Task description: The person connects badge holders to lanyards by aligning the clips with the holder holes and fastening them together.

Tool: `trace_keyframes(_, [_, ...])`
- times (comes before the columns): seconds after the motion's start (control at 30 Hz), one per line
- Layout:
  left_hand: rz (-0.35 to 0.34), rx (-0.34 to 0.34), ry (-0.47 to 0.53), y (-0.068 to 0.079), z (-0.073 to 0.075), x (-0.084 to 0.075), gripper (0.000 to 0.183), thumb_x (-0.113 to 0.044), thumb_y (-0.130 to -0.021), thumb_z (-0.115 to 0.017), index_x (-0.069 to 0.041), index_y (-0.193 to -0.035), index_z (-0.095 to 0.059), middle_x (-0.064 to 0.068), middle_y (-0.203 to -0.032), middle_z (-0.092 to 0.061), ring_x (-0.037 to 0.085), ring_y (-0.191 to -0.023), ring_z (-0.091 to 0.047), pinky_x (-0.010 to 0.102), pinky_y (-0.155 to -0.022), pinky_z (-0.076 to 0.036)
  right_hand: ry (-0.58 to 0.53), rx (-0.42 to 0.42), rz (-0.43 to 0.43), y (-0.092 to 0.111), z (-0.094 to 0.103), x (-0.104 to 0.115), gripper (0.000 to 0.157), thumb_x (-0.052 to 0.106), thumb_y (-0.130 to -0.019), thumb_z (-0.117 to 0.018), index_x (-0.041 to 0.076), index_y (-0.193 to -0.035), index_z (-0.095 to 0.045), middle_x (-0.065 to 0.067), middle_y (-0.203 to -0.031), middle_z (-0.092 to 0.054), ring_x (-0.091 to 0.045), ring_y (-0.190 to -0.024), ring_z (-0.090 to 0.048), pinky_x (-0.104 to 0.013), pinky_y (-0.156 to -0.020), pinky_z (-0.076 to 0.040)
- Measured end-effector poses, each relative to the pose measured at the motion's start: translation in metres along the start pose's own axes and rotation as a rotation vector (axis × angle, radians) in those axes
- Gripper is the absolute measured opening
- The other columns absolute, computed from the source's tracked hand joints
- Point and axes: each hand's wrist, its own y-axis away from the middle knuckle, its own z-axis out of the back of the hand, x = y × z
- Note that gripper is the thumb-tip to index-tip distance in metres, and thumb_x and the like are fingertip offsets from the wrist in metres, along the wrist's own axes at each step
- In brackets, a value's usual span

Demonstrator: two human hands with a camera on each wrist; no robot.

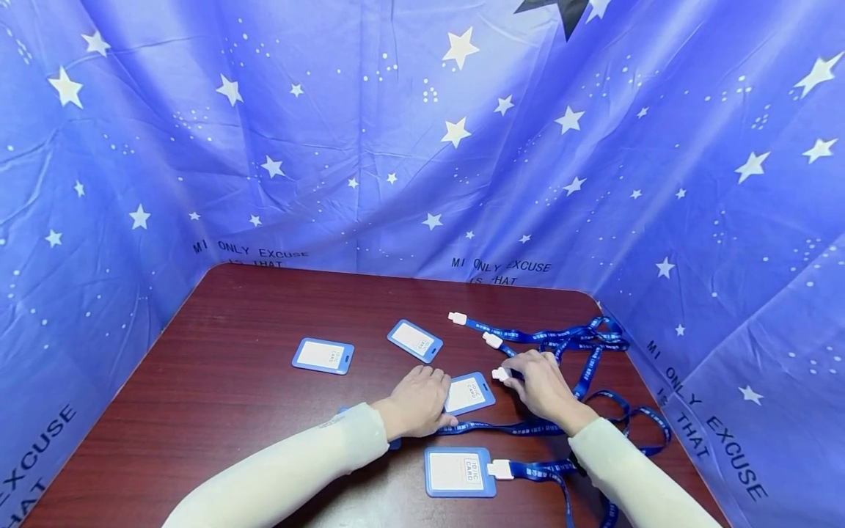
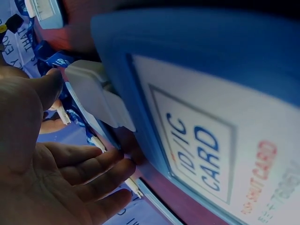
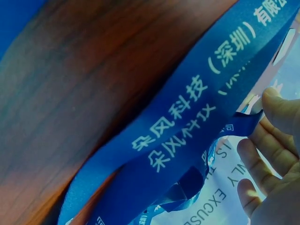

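My left hand [image 1: 419, 400] lies over the left edge of a blue badge holder [image 1: 467, 394], its fingers fairly straight in the left wrist view. To the right of that holder, my right hand [image 1: 544, 385] pinches a blue lanyard by its white clip [image 1: 502, 374]. The clip and the holder are apart. Below my left wrist, another badge holder [image 2: 201, 154] has a white clip [image 2: 93, 89] joined to its end; my forearm mostly hides it in the head view. Nearer the front lies a badge holder [image 1: 460, 473] joined to a lanyard [image 1: 544, 471].
Two loose badge holders, one at the left [image 1: 323, 356] and one at the back [image 1: 415, 340], lie on the dark red table [image 1: 218, 381]. Two white clips [image 1: 457, 317] of other lanyards lie at the back right, their straps [image 1: 594, 337] tangled. A starry blue curtain [image 1: 356, 147] surrounds the table.
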Motion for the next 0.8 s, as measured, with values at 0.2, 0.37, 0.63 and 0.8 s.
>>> trace_keyframes(0.2, [-0.004,0.005,-0.036,-0.0022,-0.0014,0.0017,0.074,-0.069,-0.094,-0.057,-0.006,-0.134,-0.061,0.002,-0.114,-0.060,0.016,-0.108,-0.054,0.034,-0.105,-0.044,0.002,0.008,-0.008,0.0005,0.0004,0.0020,0.024,0.016,-0.089,-0.082,0.009,-0.112,-0.078,-0.006,-0.109,-0.076,-0.029,-0.106,-0.065,-0.047,-0.085,-0.042])
trace_keyframes(0.37, [-0.001,0.024,-0.053,-0.0037,-0.0028,0.0016,0.074,-0.069,-0.094,-0.057,-0.006,-0.134,-0.061,0.002,-0.113,-0.059,0.016,-0.108,-0.053,0.035,-0.106,-0.044,0.000,0.008,-0.007,0.0011,0.0001,0.0023,0.023,0.015,-0.089,-0.082,0.009,-0.111,-0.078,-0.006,-0.108,-0.076,-0.029,-0.105,-0.065,-0.048,-0.086,-0.042])
trace_keyframes(0.63, [-0.008,0.017,-0.054,-0.0055,-0.0035,0.0004,0.070,-0.066,-0.094,-0.060,-0.006,-0.129,-0.064,0.001,-0.107,-0.056,0.016,-0.103,-0.051,0.033,-0.100,-0.045,-0.007,-0.001,0.017,0.0009,-0.0024,0.0014,0.021,0.013,-0.088,-0.082,0.010,-0.108,-0.078,-0.004,-0.105,-0.076,-0.026,-0.103,-0.066,-0.048,-0.086,-0.043])
trace_keyframes(0.8, [-0.014,-0.002,-0.070,-0.0069,-0.0060,0.0005,0.059,-0.060,-0.096,-0.061,-0.008,-0.122,-0.067,0.001,-0.107,-0.057,0.016,-0.103,-0.053,0.033,-0.099,-0.046,-0.016,-0.026,0.041,0.0009,-0.0034,0.0011,0.019,0.012,-0.087,-0.083,0.010,-0.105,-0.078,-0.003,-0.102,-0.076,-0.026,-0.099,-0.066,-0.048,-0.084,-0.043])
